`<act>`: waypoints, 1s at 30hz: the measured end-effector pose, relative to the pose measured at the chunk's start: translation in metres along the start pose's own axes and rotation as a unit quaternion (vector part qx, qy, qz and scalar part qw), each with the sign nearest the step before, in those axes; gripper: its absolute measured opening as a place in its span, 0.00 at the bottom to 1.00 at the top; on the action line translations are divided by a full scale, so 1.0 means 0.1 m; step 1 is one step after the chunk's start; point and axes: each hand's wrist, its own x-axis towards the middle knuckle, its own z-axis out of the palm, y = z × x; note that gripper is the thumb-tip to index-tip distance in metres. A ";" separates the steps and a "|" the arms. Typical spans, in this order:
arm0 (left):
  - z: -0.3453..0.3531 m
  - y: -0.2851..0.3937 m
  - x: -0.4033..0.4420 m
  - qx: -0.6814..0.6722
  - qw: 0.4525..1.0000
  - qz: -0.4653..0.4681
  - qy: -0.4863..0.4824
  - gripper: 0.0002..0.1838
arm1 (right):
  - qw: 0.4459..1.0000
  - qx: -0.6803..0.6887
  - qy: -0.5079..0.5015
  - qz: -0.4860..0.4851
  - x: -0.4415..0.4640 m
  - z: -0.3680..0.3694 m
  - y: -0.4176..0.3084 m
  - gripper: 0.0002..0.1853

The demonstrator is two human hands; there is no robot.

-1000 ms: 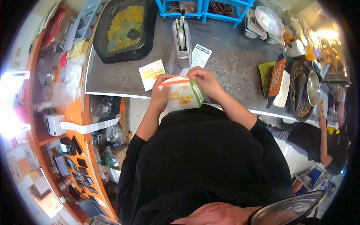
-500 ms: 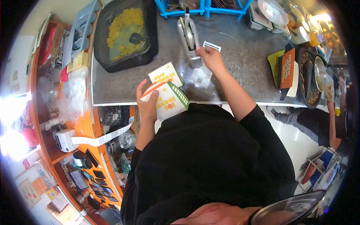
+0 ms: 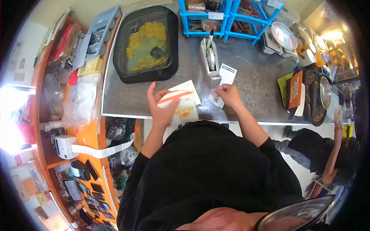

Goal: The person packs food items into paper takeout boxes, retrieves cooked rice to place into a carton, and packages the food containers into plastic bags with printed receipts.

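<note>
Blue baskets stand to the right of the black tray of yellow food. Farther right of that tray are an orange box and metal bowl; to its left, plastic bags and a white printer trailing paper.

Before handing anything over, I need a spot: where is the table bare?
The widest bare patch lies between the receipt and orange box. A smaller one is in front of the black tray, left of the left hand. Crowded: around the tape dispenser and held carton, and the right end by the metal bowl.
</note>
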 end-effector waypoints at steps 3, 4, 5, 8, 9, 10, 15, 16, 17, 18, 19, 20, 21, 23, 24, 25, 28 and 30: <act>0.12 0.00 -0.01 0.057 0.991 0.104 -0.060 0.55 | 0.935 0.336 -0.094 -0.054 -0.36 -0.23 -0.66 0.10; 0.19 0.08 -0.02 0.101 0.983 0.125 -0.084 0.60 | 0.920 0.362 -0.129 -0.081 -0.43 -0.25 -0.78 0.10; 0.26 0.09 -0.03 0.097 0.981 0.137 -0.099 0.61 | 0.901 0.386 -0.164 -0.107 -0.50 -0.25 -0.89 0.11; 0.40 0.07 -0.05 0.098 0.971 0.168 -0.141 0.66 | 0.890 0.387 -0.221 -0.101 -0.58 -0.19 -1.03 0.17; 0.44 0.07 -0.06 0.102 0.966 0.190 -0.145 0.67 | 0.901 0.361 -0.217 -0.107 -0.56 -0.14 -1.00 0.19; 0.47 0.08 -0.07 0.106 0.961 0.212 -0.145 0.67 | 0.902 0.372 -0.190 -0.112 -0.58 -0.11 -0.98 0.20; 0.49 0.04 -0.17 0.189 0.942 0.240 -0.136 0.61 | 0.941 0.284 -0.035 -0.179 -0.70 -0.06 -0.84 0.18; 0.49 0.02 -0.19 0.207 0.937 0.247 -0.135 0.61 | 0.944 0.224 -0.054 -0.236 -0.69 -0.08 -0.79 0.16; 0.48 0.02 -0.20 0.227 0.926 0.269 -0.138 0.66 | 0.940 0.160 -0.069 -0.294 -0.65 -0.09 -0.71 0.15; 0.48 -0.03 -0.21 0.212 0.924 0.289 -0.133 0.69 | 0.928 0.093 -0.079 -0.351 -0.61 -0.11 -0.65 0.14; 0.49 -0.07 -0.21 0.198 0.921 0.309 -0.127 0.72 | 0.944 0.178 -0.138 -0.242 -0.65 -0.06 -0.61 0.13; 0.51 -0.18 -0.24 0.171 0.926 0.319 -0.105 0.73 | 0.939 0.116 -0.147 -0.289 -0.61 -0.08 -0.57 0.14; 0.51 -0.20 -0.24 0.117 0.938 0.307 -0.115 0.73 | 0.936 0.054 -0.149 -0.314 -0.59 -0.07 -0.52 0.15; 0.45 -0.28 -0.21 0.139 0.932 0.312 -0.125 0.65 | 0.948 0.061 -0.235 -0.205 -0.59 -0.11 -0.56 0.20; 0.43 -0.09 -0.24 0.161 0.936 0.298 -0.094 0.63 | 0.943 0.126 -0.247 -0.184 -0.40 0.06 -0.32 0.22; 0.37 -0.01 -0.26 0.029 0.977 0.201 -0.068 0.64 | 0.939 0.138 -0.232 -0.212 -0.47 -0.04 -0.46 0.22; -0.26 -0.22 -0.01 0.100 0.977 0.140 0.128 0.66 | 0.938 0.261 -0.111 -0.198 -0.32 -0.04 -0.36 0.23; -0.79 -0.51 0.25 0.086 0.963 0.084 0.240 0.66 | 0.942 0.284 -0.066 -0.170 -0.20 -0.14 -0.32 0.21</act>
